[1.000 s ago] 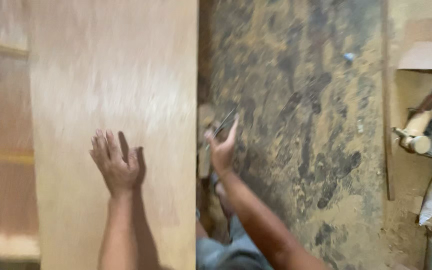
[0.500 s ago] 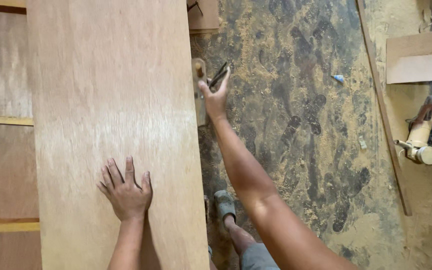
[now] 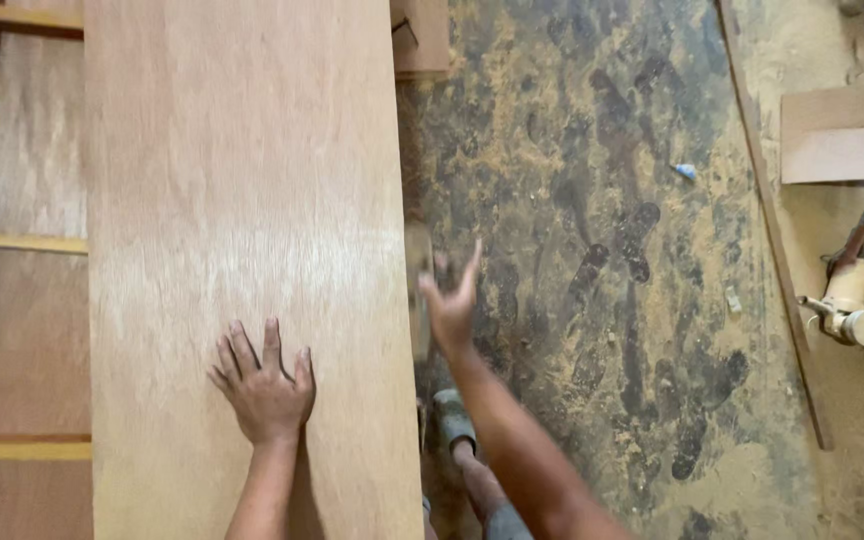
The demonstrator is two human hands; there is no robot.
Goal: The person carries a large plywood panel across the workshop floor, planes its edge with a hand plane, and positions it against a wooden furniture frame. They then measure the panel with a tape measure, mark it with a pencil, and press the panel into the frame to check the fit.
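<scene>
A large light-brown plywood sheet (image 3: 242,200) lies lengthwise in front of me. My left hand (image 3: 264,385) rests flat on its near part, fingers spread. My right hand (image 3: 452,300) is raised just off the sheet's right edge. It is motion-blurred, with its fingers apart and pointing up, and I see nothing in it. A small pale wooden block (image 3: 417,290) sits at the sheet's edge right beside that hand.
The floor (image 3: 602,250) is dark and covered in sawdust. On the right are a beige power tool (image 3: 847,300), a flat board (image 3: 842,130) and a long thin wooden strip (image 3: 767,220). A wooden frame with rails (image 3: 12,240) lies on the left. My foot in a sandal (image 3: 452,420) is below the right hand.
The view shifted along the sheet. My right hand held a thin dark tool at the sheet's edge; now the hand is blurred, fingers spread, and the tool is not visible. Left hand stays flat.
</scene>
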